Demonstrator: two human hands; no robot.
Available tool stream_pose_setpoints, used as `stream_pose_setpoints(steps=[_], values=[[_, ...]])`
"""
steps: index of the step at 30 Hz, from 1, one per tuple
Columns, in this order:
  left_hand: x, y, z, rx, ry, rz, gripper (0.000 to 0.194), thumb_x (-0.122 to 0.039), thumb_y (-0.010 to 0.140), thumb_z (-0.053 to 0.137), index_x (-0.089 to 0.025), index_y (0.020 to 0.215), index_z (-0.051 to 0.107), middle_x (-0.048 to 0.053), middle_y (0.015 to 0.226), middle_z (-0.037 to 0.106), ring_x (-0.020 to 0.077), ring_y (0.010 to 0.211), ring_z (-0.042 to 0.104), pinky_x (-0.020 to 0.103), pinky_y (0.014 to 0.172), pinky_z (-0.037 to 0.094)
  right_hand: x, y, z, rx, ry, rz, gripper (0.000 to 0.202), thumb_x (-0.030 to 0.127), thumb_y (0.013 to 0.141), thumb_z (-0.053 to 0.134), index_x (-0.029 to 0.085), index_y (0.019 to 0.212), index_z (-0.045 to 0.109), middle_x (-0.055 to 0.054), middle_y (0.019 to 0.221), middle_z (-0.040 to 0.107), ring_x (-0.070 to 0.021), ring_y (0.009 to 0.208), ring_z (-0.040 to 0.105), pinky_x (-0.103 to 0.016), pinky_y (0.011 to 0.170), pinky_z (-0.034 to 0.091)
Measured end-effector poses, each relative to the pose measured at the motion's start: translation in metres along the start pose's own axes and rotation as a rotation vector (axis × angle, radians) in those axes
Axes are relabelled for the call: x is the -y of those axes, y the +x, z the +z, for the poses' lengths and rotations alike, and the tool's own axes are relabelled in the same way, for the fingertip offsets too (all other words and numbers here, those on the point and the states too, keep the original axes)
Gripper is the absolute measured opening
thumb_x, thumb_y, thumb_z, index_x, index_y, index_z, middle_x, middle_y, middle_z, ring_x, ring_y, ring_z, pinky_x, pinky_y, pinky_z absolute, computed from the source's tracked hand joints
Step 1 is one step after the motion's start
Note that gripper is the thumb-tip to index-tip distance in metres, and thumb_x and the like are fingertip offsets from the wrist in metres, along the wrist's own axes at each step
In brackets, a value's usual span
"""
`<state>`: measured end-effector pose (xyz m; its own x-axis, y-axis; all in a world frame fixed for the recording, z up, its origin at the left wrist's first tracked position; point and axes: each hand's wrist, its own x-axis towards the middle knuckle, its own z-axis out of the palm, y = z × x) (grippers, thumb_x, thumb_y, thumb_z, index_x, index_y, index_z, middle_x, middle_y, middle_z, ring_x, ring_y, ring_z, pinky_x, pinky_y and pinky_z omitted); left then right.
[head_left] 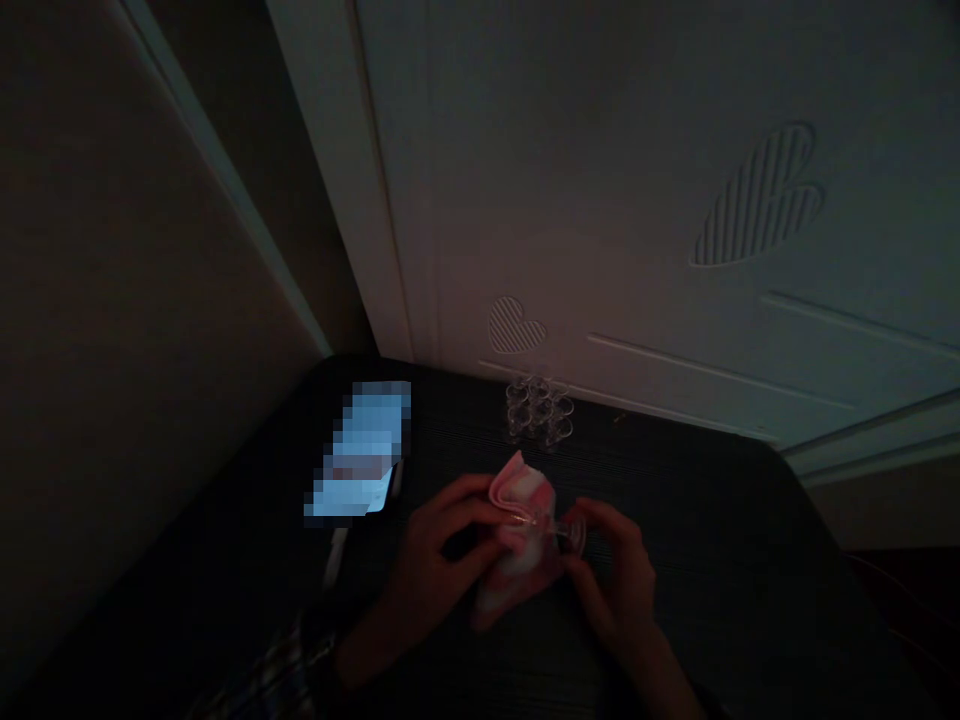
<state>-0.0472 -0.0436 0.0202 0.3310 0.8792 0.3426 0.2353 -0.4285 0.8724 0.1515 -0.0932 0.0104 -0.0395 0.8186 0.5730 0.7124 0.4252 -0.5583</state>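
Dim light; clock centred on the cloth (529, 570), 12 away from the wearer. Cloth is pink and white, folded, held up above the desk (712, 560) between both hands. Left hand (444, 535) at 9: grip closed, fingers and thumb pinching the cloth around one end of a clear stemmed glass (576, 537). Right hand (619, 565) at 3: grip closed on the glass's round foot, at its rim. Glass lies roughly sideways, stem pointing to 3; its bowl is partly hidden in the folds, so fill and condition cannot be told.

Handling, by judgement: glass light, stiff, slick; the slim stem looks the weak spot, poor under twisting. Best hold: foot edge, plus bowl cushioned by cloth. Cloth soft, limp, grippier.

At 12, a cluster of small clear cups (538, 410). At 10, a lit phone (364, 450).
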Motion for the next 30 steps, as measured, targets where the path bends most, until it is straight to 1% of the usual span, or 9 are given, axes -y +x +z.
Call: stream_pose_setpoints(steps=[2,6,10,13,17,22,26,30], values=[[0.0,0.001,0.0,-0.013,-0.019,-0.012,0.009,-0.021,0.074,0.062,-0.023,0.081,0.067,0.003,0.1,0.062,0.0176,0.091,0.058,0.029,0.079,0.047,0.001,0.0,0.002,-0.01,0.053,-0.02,0.041,0.022,0.079,0.053,0.021,0.118,0.04,-0.004,0.083,0.062,-0.018,0.073,0.061,-0.03,0.064,0.05],[-0.001,0.002,-0.001,-0.036,-0.034,-0.017,0.009,-0.019,0.073,0.062,-0.022,0.08,0.067,0.003,0.099,0.062,0.0175,0.091,0.059,0.029,0.079,0.047,-0.001,-0.001,0.004,0.046,0.047,-0.004,0.032,0.018,0.08,0.049,0.021,0.112,0.045,-0.007,0.09,0.063,-0.0197,0.08,0.062,-0.033,0.069,0.051],[-0.002,0.001,-0.001,-0.029,-0.018,-0.023,0.009,-0.019,0.073,0.062,-0.022,0.08,0.067,0.003,0.099,0.062,0.0177,0.09,0.059,0.029,0.079,0.047,-0.005,-0.002,0.004,0.057,-0.005,-0.006,0.029,0.02,0.081,0.046,0.021,0.11,0.048,-0.008,0.093,0.063,-0.0213,0.084,0.062,-0.035,0.07,0.051],[-0.002,0.0,-0.001,-0.019,-0.017,-0.017,0.009,-0.019,0.074,0.062,-0.022,0.08,0.066,0.004,0.1,0.062,0.0179,0.091,0.059,0.029,0.079,0.047,-0.005,-0.003,0.003,0.084,-0.026,-0.01,0.029,0.022,0.082,0.046,0.022,0.111,0.049,-0.007,0.092,0.064,-0.0204,0.08,0.063,-0.032,0.067,0.051],[-0.002,0.001,-0.001,-0.027,-0.013,0.001,0.009,-0.017,0.073,0.062,-0.022,0.08,0.066,0.003,0.1,0.062,0.0174,0.091,0.059,0.029,0.08,0.047,-0.004,-0.003,0.002,0.074,-0.039,-0.004,0.031,0.023,0.083,0.047,0.023,0.114,0.046,-0.005,0.087,0.064,-0.0193,0.076,0.063,-0.031,0.064,0.051],[-0.001,-0.001,-0.001,-0.034,0.01,0.014,0.01,-0.017,0.073,0.062,-0.022,0.081,0.065,0.003,0.101,0.062,0.017,0.092,0.059,0.028,0.08,0.047,-0.002,-0.002,-0.001,0.07,-0.077,-0.005,0.034,0.025,0.083,0.049,0.024,0.117,0.044,-0.003,0.085,0.064,-0.0184,0.073,0.063,-0.03,0.065,0.05],[-0.002,-0.002,-0.001,-0.028,0.019,0.018,0.009,-0.018,0.073,0.062,-0.022,0.08,0.065,0.003,0.1,0.062,0.0172,0.091,0.058,0.029,0.079,0.047,0.001,0.001,-0.004,0.083,-0.107,0.0,0.031,0.028,0.083,0.048,0.024,0.114,0.046,-0.002,0.083,0.064,-0.0179,0.07,0.062,-0.029,0.064,0.048],[-0.002,-0.002,-0.001,-0.028,0.02,0.034,0.009,-0.017,0.073,0.062,-0.022,0.08,0.065,0.003,0.101,0.061,0.0166,0.091,0.058,0.028,0.079,0.047,0.002,0.003,-0.006,0.095,-0.111,0.006,0.024,0.031,0.084,0.046,0.023,0.106,0.051,-0.002,0.08,0.063,-0.0169,0.068,0.061,-0.027,0.061,0.046]])
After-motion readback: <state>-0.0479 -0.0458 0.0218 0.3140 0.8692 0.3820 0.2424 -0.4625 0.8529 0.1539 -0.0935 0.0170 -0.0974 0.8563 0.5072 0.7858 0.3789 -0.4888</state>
